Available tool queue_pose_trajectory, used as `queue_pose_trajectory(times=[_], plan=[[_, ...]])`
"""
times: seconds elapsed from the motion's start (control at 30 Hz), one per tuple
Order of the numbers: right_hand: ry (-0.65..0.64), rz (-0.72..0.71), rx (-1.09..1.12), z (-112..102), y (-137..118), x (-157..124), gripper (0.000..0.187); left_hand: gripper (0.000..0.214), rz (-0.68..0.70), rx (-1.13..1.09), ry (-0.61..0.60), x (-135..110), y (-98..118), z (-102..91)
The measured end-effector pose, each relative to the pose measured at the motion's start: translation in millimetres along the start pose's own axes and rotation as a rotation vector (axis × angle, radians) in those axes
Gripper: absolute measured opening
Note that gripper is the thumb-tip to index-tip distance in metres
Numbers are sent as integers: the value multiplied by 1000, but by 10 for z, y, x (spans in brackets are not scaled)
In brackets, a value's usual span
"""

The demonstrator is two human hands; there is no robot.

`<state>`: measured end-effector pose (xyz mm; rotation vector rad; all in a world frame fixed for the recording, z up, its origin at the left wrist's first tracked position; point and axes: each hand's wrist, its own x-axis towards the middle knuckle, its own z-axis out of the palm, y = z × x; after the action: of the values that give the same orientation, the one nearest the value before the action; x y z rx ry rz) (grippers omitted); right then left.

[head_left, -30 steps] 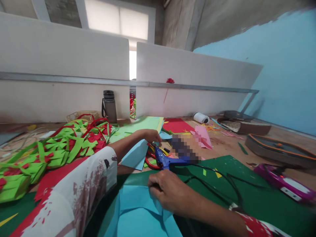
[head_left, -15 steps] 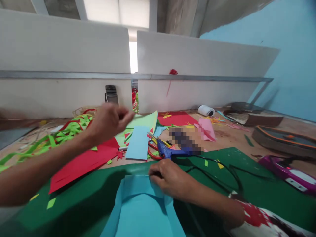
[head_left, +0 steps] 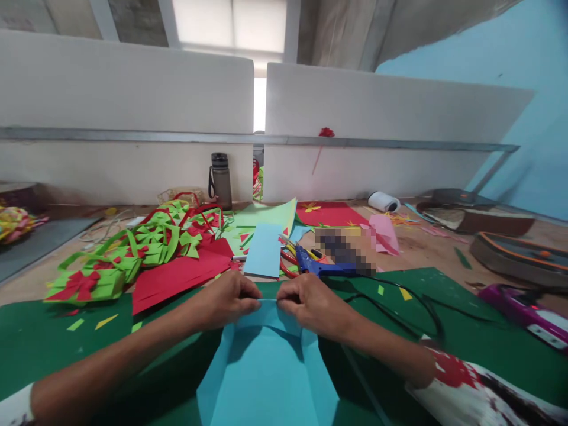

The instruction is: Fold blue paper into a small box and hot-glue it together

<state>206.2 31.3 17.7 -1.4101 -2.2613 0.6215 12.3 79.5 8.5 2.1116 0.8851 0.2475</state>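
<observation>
A light blue paper sheet [head_left: 266,373] lies on a dark green mat [head_left: 53,343] in front of me, its side edges and far edge folded up. My left hand [head_left: 226,299] pinches the far edge of the sheet from the left. My right hand [head_left: 310,305] pinches the same edge from the right, fingertips almost meeting the left hand's. Just beyond my hands lie a blue glue gun [head_left: 319,266] with a black cord [head_left: 412,302], red-handled scissors [head_left: 286,266] and a smaller light blue paper piece [head_left: 264,251].
Red paper sheets [head_left: 177,275] and a pile of green and red paper baskets and strips [head_left: 142,245] lie at the left. A dark bottle [head_left: 220,180] stands by white partition boards [head_left: 133,118]. Pink paper [head_left: 381,234], a white roll [head_left: 384,201], bags [head_left: 519,257] and a purple object [head_left: 523,310] lie at the right.
My left hand came back from the reach toward the scissors, swung over the red paper, and now grips the far edge of the blue sheet beside my right hand.
</observation>
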Motion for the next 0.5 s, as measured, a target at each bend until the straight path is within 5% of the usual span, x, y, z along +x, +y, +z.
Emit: queue_pose_trajectory(times=[0.5], plan=[[-6,63,-36,-45,-29,10,11,15,34,96,30,174,117,92]])
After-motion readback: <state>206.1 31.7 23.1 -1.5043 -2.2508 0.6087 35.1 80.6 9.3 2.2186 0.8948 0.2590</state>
